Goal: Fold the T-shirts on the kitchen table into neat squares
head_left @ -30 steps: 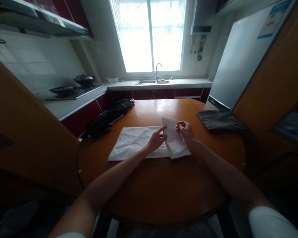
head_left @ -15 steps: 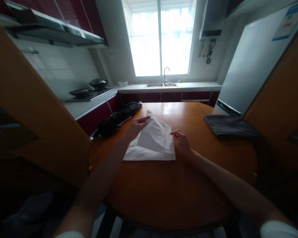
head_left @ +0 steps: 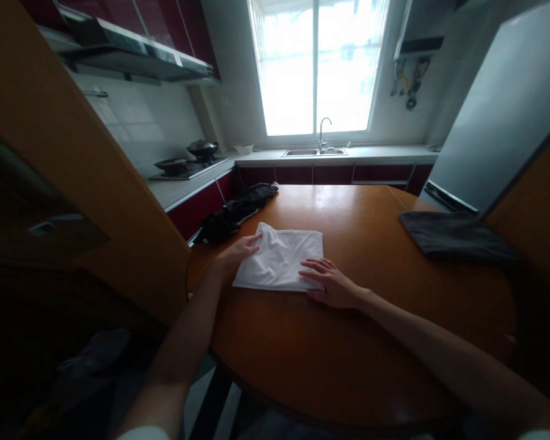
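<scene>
A folded white cloth (head_left: 282,260) lies on the wooden table, roughly rectangular, with soft wrinkles and a small raised corner at its far left. My left hand (head_left: 236,252) touches the cloth's left edge, its fingers stretched out along it and the thumb a little apart. On the near right corner rests my right hand (head_left: 332,284), fingers spread and lying over the cloth. Neither hand grips anything that I can see.
The round-edged wooden table (head_left: 366,342) fills the middle. A dark bundled garment (head_left: 238,211) lies at its left edge, and a folded dark grey cloth (head_left: 456,235) at its right. Beyond stand a counter with a sink (head_left: 302,153), a stove (head_left: 192,168) and a fridge (head_left: 495,116).
The cloth's top layer, lifted and slanting before, now lies flat. My left hand has come down and nearer along the left edge; my right hand has moved onto the near right corner.
</scene>
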### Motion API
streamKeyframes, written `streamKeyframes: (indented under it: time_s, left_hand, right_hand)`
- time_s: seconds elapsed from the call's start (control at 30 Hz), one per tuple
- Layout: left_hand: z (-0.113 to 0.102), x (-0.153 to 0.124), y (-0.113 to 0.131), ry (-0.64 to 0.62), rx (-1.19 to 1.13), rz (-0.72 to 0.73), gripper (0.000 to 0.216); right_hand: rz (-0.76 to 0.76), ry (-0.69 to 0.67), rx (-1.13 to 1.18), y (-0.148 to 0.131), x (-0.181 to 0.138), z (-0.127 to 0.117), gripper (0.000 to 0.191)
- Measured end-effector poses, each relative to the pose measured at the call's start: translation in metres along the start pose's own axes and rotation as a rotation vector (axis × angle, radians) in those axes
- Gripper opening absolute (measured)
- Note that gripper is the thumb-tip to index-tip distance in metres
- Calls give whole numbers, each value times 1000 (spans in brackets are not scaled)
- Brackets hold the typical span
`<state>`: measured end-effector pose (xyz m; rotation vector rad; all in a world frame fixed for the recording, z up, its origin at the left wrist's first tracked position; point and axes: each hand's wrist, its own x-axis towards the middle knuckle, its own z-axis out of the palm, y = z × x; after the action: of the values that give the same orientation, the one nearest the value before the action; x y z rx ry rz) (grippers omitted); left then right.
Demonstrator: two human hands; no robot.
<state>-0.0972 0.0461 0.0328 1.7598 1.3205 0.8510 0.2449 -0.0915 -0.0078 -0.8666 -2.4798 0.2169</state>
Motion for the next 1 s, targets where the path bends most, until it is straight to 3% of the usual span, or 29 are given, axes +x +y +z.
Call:
streamKeyframes:
  time_s: [0.17,0.43,0.57,0.67,1.0]
  left_hand:
    - [-3,-3,-9,-28,63,52,82]
    - [-2,-8,-11,-55,129,6,80]
    - [0,-6,-13,-58,336,40,74]
    - [2,-3,-16,6,432,66,67]
    - [10,11,-25,139,540,61,57]
  right_hand:
    - [-18,5,-13,4,-1,5,40]
    - [-102,172,-2,6,-1,2,39]
    - [-153,67,-29,6,-2,3,40]
    - [-160,19,-24,5,-2,3,42]
    - [-127,-46,72,0,0,-3,45]
